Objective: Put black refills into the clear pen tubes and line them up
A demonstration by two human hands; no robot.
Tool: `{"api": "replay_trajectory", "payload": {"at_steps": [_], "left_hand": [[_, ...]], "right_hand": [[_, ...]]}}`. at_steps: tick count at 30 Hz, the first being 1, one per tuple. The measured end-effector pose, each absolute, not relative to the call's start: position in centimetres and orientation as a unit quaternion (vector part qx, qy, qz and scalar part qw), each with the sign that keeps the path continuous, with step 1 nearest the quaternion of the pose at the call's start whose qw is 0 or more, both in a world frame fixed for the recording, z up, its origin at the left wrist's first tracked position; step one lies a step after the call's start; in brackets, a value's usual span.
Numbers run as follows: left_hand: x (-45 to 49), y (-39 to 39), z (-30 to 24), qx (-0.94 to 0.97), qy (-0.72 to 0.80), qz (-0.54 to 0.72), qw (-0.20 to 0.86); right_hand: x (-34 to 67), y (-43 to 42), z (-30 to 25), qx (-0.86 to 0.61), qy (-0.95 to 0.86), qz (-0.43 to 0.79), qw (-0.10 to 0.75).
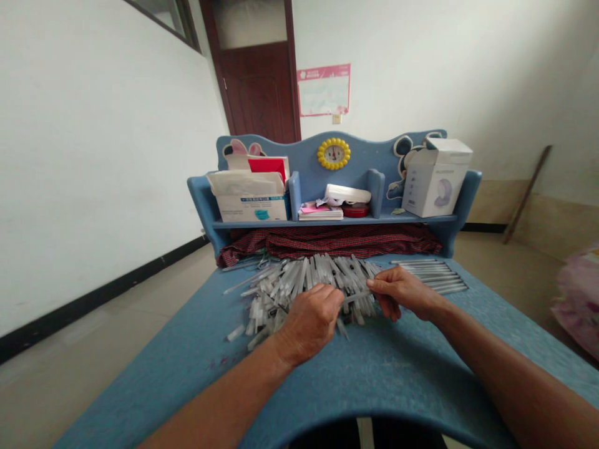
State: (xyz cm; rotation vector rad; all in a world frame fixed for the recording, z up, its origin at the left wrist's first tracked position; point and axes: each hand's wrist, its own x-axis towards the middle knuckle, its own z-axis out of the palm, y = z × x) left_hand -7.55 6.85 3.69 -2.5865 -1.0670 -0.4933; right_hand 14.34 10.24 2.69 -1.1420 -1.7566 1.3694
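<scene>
A heap of several thin grey-white plastic strips [299,280] lies on the blue desk [374,368]. My left hand [311,321] rests at the heap's near edge with fingers curled round one end of a single strip [354,298]. My right hand [397,292] pinches the other end of that same strip, just right of the heap. Both hands hold the strip level between them, a little above the desk. A neat row of longer strips [433,274] lies to the right of my right hand.
The desk's blue hutch [327,181] carries a box of masks [250,196], a yellow clock [333,153], notebooks, a red tin and a white carton [435,178]. A red checked cloth [327,240] lies under the shelf. A pink bag [580,299] sits at the right.
</scene>
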Motion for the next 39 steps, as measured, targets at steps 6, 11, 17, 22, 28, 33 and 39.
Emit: {"api": "replay_trajectory", "payload": {"at_steps": [6, 11, 17, 22, 28, 33, 39], "left_hand": [[-7.5, 6.9, 3.7, -0.897, -0.389, -0.153, 0.141], [-7.5, 7.1, 3.5, -0.894, -0.406, -0.152, 0.117], [-8.0, 7.4, 4.8, -0.856, -0.442, -0.267, 0.012], [-8.4, 7.7, 6.2, -0.761, -0.454, -0.435, -0.161], [-8.1, 7.8, 6.2, -0.631, -0.439, -0.514, -0.382], [-7.9, 7.9, 5.7, -0.582, -0.425, -0.512, -0.468], [-7.8, 8.0, 5.3, -0.580, -0.420, -0.504, -0.482]], "right_hand": [[13.9, 10.0, 2.7, -0.436, -0.659, 0.509, 0.341], [13.2, 9.5, 3.0, -0.435, -0.659, 0.495, 0.363], [13.1, 9.0, 3.5, -0.391, -0.662, 0.491, 0.411], [12.5, 8.3, 2.9, -0.405, -0.765, 0.379, 0.326], [10.5, 5.9, 2.5, -0.336, -0.923, 0.071, 0.171], [9.9, 5.2, 2.4, -0.325, -0.939, -0.089, 0.069], [9.5, 5.0, 2.0, -0.324, -0.934, -0.148, 0.013]]}}
